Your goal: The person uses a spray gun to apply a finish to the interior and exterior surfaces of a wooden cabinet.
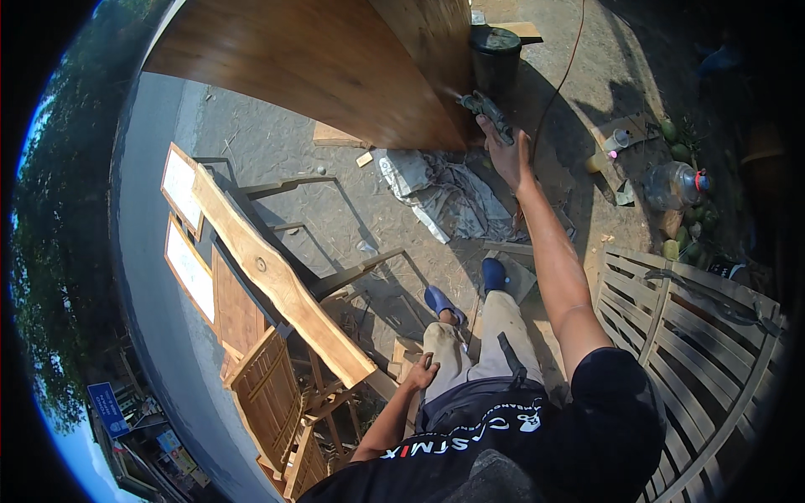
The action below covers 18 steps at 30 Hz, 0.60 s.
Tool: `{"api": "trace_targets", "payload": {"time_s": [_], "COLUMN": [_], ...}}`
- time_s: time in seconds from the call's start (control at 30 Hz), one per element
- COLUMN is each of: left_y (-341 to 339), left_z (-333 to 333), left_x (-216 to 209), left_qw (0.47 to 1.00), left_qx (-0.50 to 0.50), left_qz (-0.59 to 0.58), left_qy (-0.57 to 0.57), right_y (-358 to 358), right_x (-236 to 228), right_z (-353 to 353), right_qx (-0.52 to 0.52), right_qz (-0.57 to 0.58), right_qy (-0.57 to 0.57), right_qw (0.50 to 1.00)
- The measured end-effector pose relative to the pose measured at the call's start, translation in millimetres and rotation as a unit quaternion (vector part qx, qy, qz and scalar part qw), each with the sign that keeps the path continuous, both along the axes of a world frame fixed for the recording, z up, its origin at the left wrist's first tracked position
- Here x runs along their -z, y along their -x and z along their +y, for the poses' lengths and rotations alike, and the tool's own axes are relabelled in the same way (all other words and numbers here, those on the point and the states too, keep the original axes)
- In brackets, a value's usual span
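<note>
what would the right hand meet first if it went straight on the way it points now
Probably the brown wooden panel, with the held spray gun leading the right hand; exact depth is unclear here.

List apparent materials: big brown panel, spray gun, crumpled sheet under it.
Big brown panel: wood or veneer, perhaps satin-coated; grain and soft sheen show. Spray gun: probably metal, dull and grimy; blotchy dark surface. Crumpled sheet: likely cloth, stained; soft folds, though plastic is possible.

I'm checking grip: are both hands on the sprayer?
No, the right hand holds the sprayer while the left hand is by the trousers.
</note>
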<state>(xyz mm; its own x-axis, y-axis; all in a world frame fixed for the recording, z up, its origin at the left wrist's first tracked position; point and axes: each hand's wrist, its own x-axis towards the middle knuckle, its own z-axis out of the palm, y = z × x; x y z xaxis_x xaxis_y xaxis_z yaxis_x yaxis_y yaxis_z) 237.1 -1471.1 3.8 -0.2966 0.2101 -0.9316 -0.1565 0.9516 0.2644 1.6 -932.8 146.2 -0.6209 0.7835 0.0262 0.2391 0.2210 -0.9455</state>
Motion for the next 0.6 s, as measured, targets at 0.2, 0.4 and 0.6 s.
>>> {"api": "trace_targets", "payload": {"time_s": [0.2,0.4,0.6], "left_y": [-15.1,-8.0,-4.9], "left_z": [15.9,45.3,70.0], "left_x": [72.8,98.6,97.7], "left_qw": [0.993,0.965,0.958], "left_qx": [0.075,0.105,0.093], "left_qz": [-0.035,-0.036,0.024], "left_qy": [0.082,0.236,0.271], "right_y": [1.5,7.3,15.6], "right_x": [143.4,306.0,444.5], "right_z": [11.1,13.9,20.7], "right_qx": [-0.014,0.025,0.055], "right_qz": [-0.107,-0.074,-0.113], "right_qy": [0.098,0.081,0.090], "right_qw": [0.989,0.994,0.988]}}
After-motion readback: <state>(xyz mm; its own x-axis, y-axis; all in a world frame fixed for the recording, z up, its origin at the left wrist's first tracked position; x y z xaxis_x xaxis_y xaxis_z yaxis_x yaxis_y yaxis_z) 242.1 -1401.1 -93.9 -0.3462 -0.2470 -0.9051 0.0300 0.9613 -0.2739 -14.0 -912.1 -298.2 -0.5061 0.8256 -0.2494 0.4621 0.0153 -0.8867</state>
